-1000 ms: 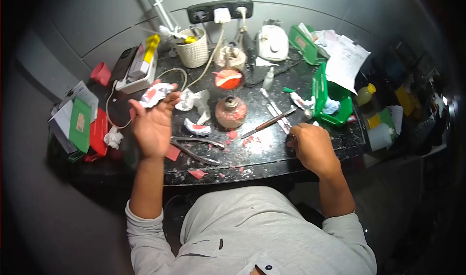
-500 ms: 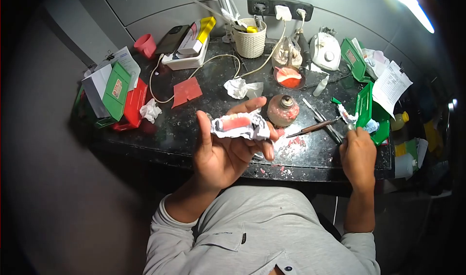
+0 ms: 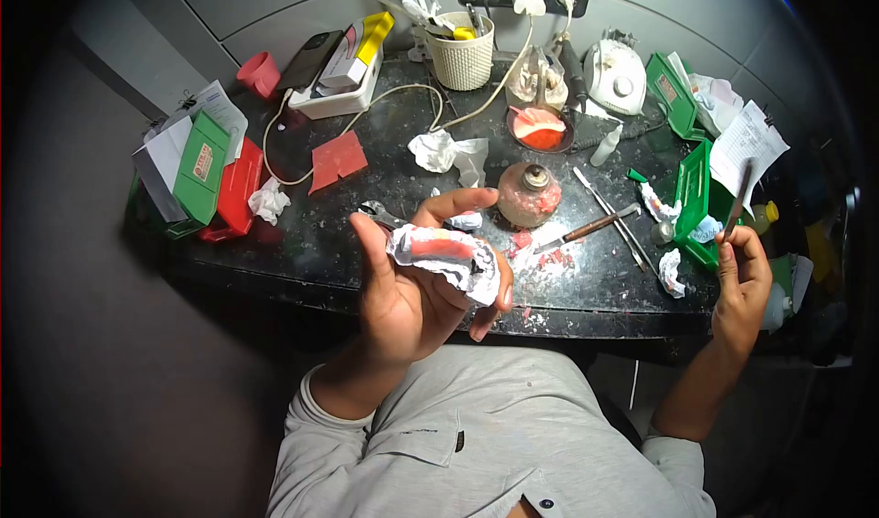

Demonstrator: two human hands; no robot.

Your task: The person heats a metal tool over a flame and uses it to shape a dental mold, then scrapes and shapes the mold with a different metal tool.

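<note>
My left hand, palm up, holds a white plaster-like piece with a strip of pink wax along it. At the right, my right hand grips a dark, thin tool upright between thumb and fingers. Beyond my left hand stands a round glass burner with a metal top. A knife with a brown handle lies across two slim metal tools on the black table. Close to my right hand are a small white piece and an open green box.
A pan of red wax, a dropper bottle and a white device stand at the back. Further left are a pink wax sheet, crumpled paper, a red box, a white basket and a pink cup.
My right hand has moved right and up from the table edge and now holds the dark tool upright. The white piece in my left hand has tilted, its right end lower.
</note>
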